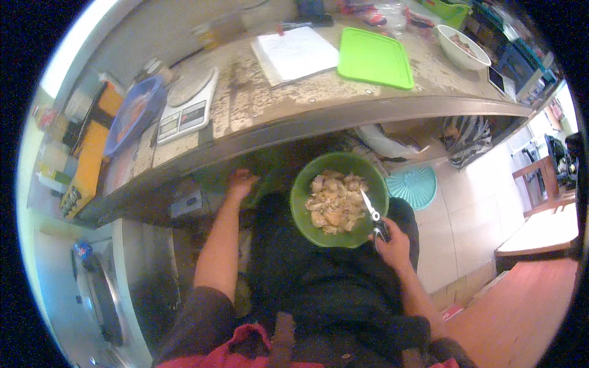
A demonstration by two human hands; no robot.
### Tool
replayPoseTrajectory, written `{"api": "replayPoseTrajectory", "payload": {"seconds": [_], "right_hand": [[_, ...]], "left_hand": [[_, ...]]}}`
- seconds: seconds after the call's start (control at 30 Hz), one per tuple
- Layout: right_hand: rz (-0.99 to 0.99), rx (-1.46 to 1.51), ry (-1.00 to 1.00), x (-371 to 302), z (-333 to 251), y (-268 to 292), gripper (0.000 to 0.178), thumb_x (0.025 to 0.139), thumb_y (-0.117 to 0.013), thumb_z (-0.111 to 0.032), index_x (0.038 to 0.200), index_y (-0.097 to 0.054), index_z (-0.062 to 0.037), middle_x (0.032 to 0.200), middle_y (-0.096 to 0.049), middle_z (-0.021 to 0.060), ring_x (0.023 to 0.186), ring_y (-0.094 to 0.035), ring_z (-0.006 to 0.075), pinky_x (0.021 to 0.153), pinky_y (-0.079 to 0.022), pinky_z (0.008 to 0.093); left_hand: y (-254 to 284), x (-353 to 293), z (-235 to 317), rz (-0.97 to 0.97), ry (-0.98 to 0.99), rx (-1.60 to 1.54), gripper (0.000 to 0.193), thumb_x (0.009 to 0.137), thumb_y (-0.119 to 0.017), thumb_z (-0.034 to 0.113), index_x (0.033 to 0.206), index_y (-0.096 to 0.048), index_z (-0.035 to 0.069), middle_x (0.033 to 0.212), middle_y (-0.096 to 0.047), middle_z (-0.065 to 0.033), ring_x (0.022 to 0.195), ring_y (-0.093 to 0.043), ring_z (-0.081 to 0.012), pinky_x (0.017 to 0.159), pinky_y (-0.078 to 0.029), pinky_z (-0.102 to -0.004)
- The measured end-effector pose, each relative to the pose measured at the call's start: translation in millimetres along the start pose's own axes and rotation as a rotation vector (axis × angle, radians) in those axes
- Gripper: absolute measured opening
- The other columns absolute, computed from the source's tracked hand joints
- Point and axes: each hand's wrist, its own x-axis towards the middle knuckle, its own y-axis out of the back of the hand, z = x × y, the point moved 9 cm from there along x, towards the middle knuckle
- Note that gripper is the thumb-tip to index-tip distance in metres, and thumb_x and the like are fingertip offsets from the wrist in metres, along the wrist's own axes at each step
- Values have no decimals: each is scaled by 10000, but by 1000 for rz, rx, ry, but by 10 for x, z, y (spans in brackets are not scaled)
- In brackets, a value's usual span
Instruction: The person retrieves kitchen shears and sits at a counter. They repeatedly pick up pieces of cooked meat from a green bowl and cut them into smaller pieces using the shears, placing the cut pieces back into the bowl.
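Counts, left to right. Counter (pixel 236 104): one blue tray (pixel 140 113) with reddish contents, too blurred to count; one white kitchen scale (pixel 183 122), round plate at its far end; white paper (pixel 297 52), one pile, sheets not countable; one bright green rectangular board (pixel 375 58), just beside the paper; one white bowl (pixel 478 63) holding food; one dark-screened phone (pixel 496 80) near it.

Below counter level: one green bowl (pixel 340 240) at the person's lap, between the knees. Inside it, pale meat pieces (pixel 331 205), many, overlapping, no firm count. One pair of scissors (pixel 376 216) at the bowl's right side. Further right, one ribbed teal disc (pixel 412 187) and one striped black-and-white bag (pixel 466 140).

Hands: two, both bare. Left arm reaches forward, nearly straight, under the counter's edge; left hand (pixel 242 183) well left of the bowl, fingers curled. Cannot tell if it has hold of anything. Right arm bent inward from the lower right; right hand (pixel 394 245) closed round the black scissor handles at the bowl's near right rim, blades angled up-left over the meat. Contact between tip and meat unclear.
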Motion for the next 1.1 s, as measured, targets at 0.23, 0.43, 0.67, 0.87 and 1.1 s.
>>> {"api": "replayPoseTrajectory", "payload": {"seconds": [0.23,0.43,0.67,0.87,1.1], "right_hand": [[-34,-45,-23,28,8,-39,548,738,-756,-351,1217,-570,-160,892,-688,141,747,-670,309,672,-528,399],[-26,0,-35,6,16,-18,510,726,-772,-272,1190,-591,-160,896,-696,122,786,-685,288,687,-529,374],[-12,-19,12,43,8,-35,541,735,-763,-365,1199,-574,-159,918,-684,169,815,-669,346,717,-528,427],[14,-44,26,24,29,-32,539,733,-760,-350,1193,-577,-136,910,-685,164,784,-669,344,691,-527,426],[25,-2,69,14,-26,-29,553,729,-756,-335,1206,-569,-128,904,-687,158,754,-668,337,688,-524,426]], "left_hand": [[-708,-802,1856,-304,-545,-131,288,813,-618,185,1086,-649,100,1122,-621,-159,1051,-588,-343,905,-483,-417],[-1559,-922,1994,-372,-385,-1,696,778,-685,360,1401,-415,206,1476,-321,-198,1309,-379,-400,1061,-353,-486],[-1952,-813,1813,-269,-284,134,708,694,-715,450,1326,-519,198,1404,-424,-202,1230,-456,-399,1028,-385,-471],[-2045,-852,1556,-497,-160,9,688,653,-736,464,1265,-577,194,1368,-440,-245,1201,-472,-411,1012,-401,-448],[-1799,-981,1409,-329,-122,-115,697,568,-825,367,1166,-625,69,1261,-516,-276,1172,-492,-412,1011,-402,-444]]}}
